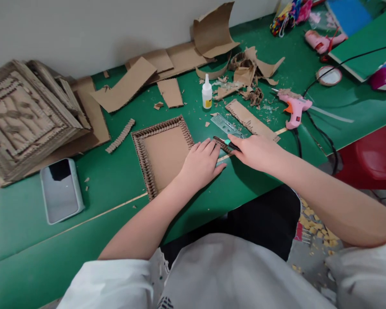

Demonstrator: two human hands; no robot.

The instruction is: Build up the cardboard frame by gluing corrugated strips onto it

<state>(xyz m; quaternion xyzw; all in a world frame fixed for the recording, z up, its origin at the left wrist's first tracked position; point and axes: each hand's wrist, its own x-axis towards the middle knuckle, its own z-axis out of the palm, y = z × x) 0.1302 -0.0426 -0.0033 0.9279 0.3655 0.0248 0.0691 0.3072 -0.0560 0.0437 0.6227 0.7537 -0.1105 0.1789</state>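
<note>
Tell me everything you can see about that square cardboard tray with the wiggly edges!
The cardboard tray is brown and squarish, with a flat, plain base. Raised strips with wavy ridges line its left, far and right sides; I can't see the near side well. It lies flat, open side up, on the green table. The person's left hand and left arm hide its near right part; I can't tell if they touch it.

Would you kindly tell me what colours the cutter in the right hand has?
The cutter is black and teal, as the head view shows.
</note>
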